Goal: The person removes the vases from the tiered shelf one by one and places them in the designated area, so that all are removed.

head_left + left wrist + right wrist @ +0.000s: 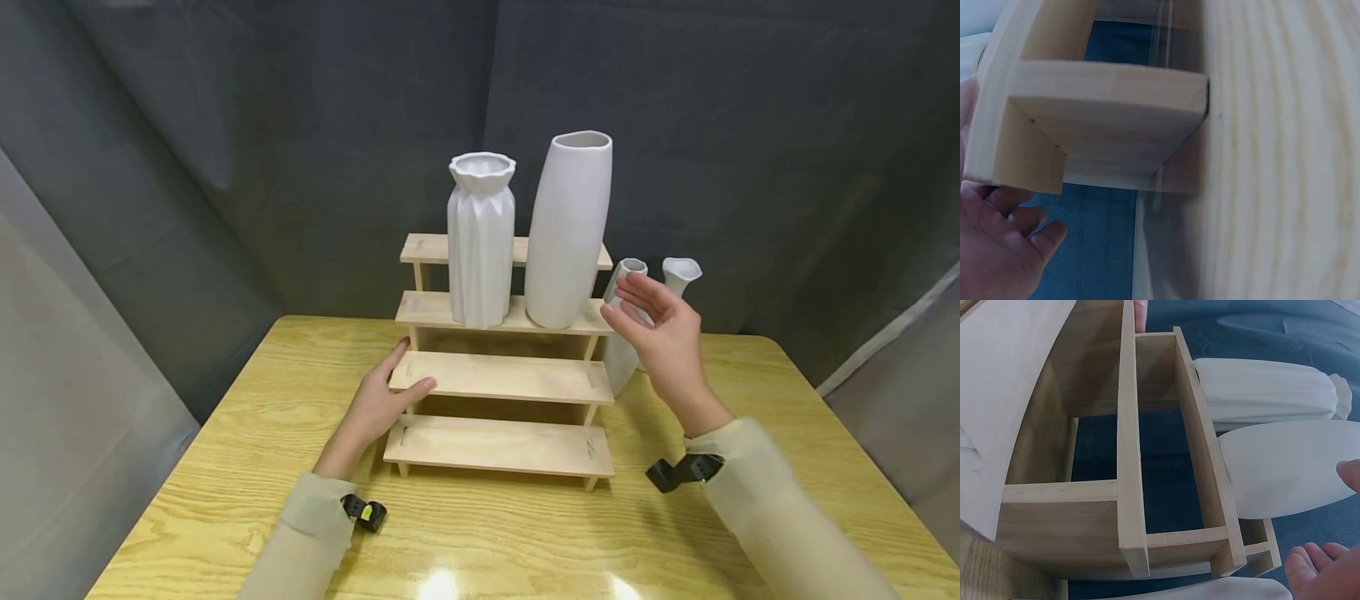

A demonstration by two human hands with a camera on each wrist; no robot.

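A pale four-step wooden stand [502,375] stands on the table. My left hand [377,402] grips the left end of its second-lowest shelf, thumb over the top and fingers round the side. On the second shelf from the top, a white pleated vase [481,250] and, to its right, a taller smooth white vase [570,225] stand upright. My right hand [663,333] is raised off the stand's right end with fingers loosely bent and holding nothing; in the right wrist view its thumb [1350,475] overlaps the smooth vase.
Two more white vases stand on the table at the stand's right, a slim one [621,367] and one with a flared mouth [679,275], both partly hidden by my right hand. Dark cloth [337,167] hangs behind the wooden table [465,533].
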